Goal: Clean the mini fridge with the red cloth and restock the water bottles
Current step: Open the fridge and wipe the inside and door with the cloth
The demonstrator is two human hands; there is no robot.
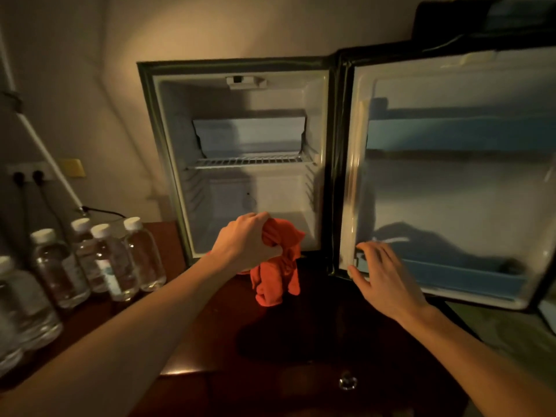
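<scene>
Cleaning step starting. Left hand (pixel 245 240) bunches red cloth (pixel 278 266) before open mini fridge (pixel 240 139); right hand (pixel 383 276), fingers spread, steadies door (pixel 451 182). Next: wipe interior.

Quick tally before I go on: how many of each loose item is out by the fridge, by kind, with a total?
Water bottles: 5 in view, standing left of the fridge on the counter; more may be cut off at the left edge.
Red cloth: 1, held in the left hand.
Total: 6
</scene>
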